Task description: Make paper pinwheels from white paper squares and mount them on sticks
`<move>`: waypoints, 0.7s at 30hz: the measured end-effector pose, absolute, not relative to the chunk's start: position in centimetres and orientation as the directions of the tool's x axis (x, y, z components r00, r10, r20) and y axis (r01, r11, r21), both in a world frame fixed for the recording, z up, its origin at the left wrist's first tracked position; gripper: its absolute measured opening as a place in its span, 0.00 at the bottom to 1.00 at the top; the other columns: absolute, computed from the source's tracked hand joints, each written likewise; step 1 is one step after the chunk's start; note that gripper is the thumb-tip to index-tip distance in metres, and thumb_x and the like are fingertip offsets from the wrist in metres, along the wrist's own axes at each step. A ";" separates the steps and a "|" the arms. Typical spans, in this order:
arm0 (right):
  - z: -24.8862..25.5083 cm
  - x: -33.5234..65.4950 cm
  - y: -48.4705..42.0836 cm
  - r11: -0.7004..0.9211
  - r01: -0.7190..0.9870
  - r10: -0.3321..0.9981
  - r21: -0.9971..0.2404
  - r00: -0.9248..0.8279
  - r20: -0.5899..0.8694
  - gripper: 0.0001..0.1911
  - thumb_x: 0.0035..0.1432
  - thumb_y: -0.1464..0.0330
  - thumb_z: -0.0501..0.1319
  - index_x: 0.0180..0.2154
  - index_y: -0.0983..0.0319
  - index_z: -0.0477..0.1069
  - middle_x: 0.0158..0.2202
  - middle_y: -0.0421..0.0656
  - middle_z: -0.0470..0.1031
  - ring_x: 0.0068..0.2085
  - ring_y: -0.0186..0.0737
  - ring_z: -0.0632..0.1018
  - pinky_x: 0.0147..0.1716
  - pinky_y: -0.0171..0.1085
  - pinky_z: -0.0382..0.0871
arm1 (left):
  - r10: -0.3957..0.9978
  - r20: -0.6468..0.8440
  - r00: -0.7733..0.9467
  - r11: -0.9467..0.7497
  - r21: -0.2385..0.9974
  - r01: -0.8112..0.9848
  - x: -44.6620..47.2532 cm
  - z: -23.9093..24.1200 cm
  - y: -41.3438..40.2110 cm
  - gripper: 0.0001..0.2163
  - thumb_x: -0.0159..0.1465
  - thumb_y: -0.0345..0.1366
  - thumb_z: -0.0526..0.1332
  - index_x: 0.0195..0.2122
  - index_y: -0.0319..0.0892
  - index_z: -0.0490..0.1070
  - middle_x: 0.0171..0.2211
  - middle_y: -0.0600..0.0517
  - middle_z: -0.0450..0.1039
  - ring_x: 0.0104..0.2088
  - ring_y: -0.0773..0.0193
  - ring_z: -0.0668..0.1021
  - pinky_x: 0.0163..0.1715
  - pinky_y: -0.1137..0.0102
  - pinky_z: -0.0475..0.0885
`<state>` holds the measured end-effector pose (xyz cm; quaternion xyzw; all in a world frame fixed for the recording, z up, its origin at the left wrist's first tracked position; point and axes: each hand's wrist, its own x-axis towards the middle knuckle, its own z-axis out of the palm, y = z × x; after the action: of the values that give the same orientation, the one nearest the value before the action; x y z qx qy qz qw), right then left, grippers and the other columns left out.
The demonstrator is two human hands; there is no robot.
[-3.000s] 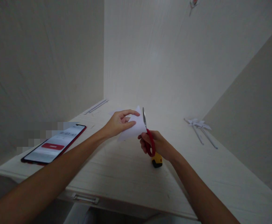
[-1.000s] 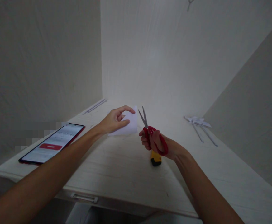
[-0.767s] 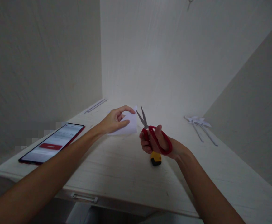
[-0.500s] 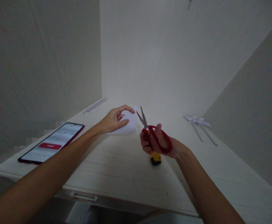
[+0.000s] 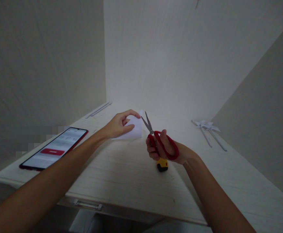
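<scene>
Right hand (image 5: 164, 147) grips red scissors (image 5: 151, 132), blades parted just beside edge of white paper (image 5: 136, 130), worktop (image 5: 129, 178) open toward its front; left hand (image 5: 118, 125) hides part of that paper, fingers pinching or only pressing, cannot tell; yellow-black tool (image 5: 162, 165) partly covered.

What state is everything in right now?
Scissors: blades open, in the right hand.
White paper: touched by the left hand.
Phone: face up, screen lit.
Yellow-black tool: lying down, partly hidden.
Pinwheels: lying at the right.
White rods: lying at the left.
Drawer: looks shut.
</scene>
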<state>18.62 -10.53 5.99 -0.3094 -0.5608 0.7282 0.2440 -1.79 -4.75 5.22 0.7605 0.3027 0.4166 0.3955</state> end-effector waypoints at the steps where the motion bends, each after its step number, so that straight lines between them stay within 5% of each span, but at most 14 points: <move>1: 5.9 18.6 -10.5 -0.250 -0.002 0.703 -0.968 -0.688 -0.181 0.32 0.40 0.39 0.51 0.29 0.61 0.56 0.21 0.33 0.50 0.21 0.26 0.53 0.19 0.32 0.45 | 0.787 0.393 0.475 -0.503 0.855 0.126 -1.8 5.2 -4.7 0.15 0.53 0.28 0.57 0.43 0.39 0.62 0.17 0.61 0.57 0.15 0.77 0.62 0.13 0.83 0.53; 12: 5.3 18.8 -10.1 -0.234 0.008 0.729 -0.972 -0.660 -0.181 0.31 0.43 0.40 0.52 0.30 0.62 0.56 0.22 0.35 0.53 0.21 0.27 0.55 0.20 0.32 0.44 | 0.789 0.326 0.521 -0.416 0.907 0.063 -1.8 5.1 -4.7 0.15 0.53 0.28 0.58 0.43 0.39 0.61 0.17 0.61 0.60 0.14 0.78 0.64 0.14 0.83 0.56; 21: 5.3 18.3 -10.1 -0.030 0.079 0.783 -0.996 -0.618 -0.073 0.31 0.43 0.39 0.46 0.29 0.61 0.55 0.23 0.35 0.52 0.22 0.28 0.56 0.21 0.33 0.48 | 0.749 0.273 0.603 -0.257 0.960 -0.114 -1.2 4.6 -5.1 0.18 0.54 0.31 0.60 0.46 0.40 0.61 0.29 0.52 0.71 0.22 0.71 0.74 0.20 0.78 0.67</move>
<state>18.27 -10.15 5.33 -0.3376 -0.6386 0.6332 0.2779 -1.19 -5.11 4.62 0.6945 0.2286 0.3822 0.5651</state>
